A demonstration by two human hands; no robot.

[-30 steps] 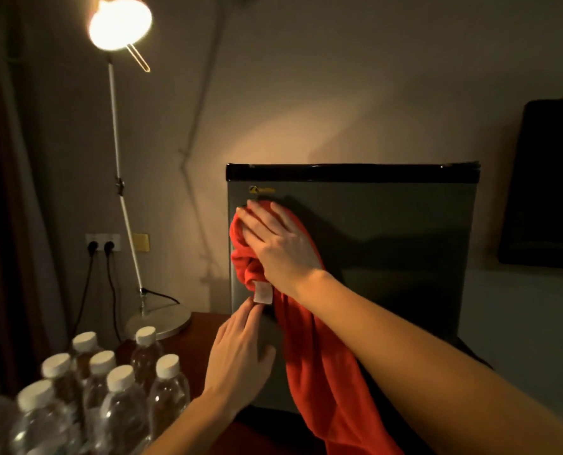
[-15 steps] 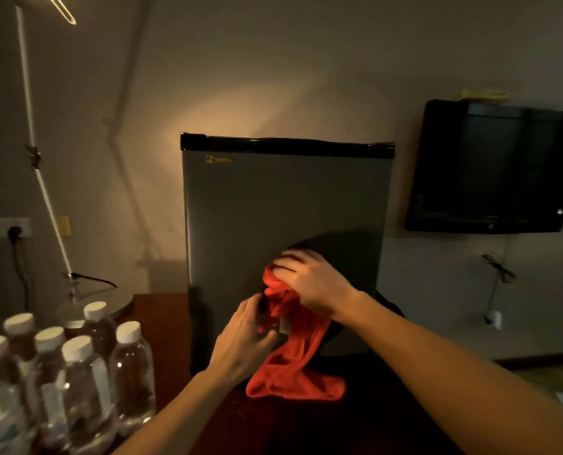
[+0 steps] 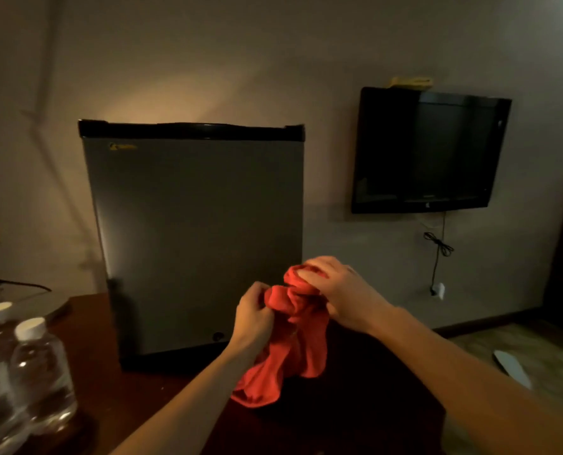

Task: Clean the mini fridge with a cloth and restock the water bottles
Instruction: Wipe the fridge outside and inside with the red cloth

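Note:
A grey mini fridge [image 3: 194, 224] with a black top strip stands with its door closed on a dark wooden table [image 3: 86, 356]. In front of its lower right corner I hold a bunched red cloth [image 3: 286, 343] with both hands. My left hand [image 3: 252, 318] grips the cloth's left side in a fist. My right hand [image 3: 339, 290] grips the top of the bundle; the rest hangs down towards the table. Clear water bottles [image 3: 40, 366] with white caps stand at the lower left edge.
A black TV [image 3: 427, 152] hangs on the wall right of the fridge, a cable [image 3: 437, 251] dangling below it to a plug. A lamp base [image 3: 27, 303] sits behind the bottles. A white object [image 3: 510, 366] lies on the floor at right.
The cloth came off the fridge door, where my right hand pressed it near the top left. Both hands now bunch it low at the right. The view has swung right.

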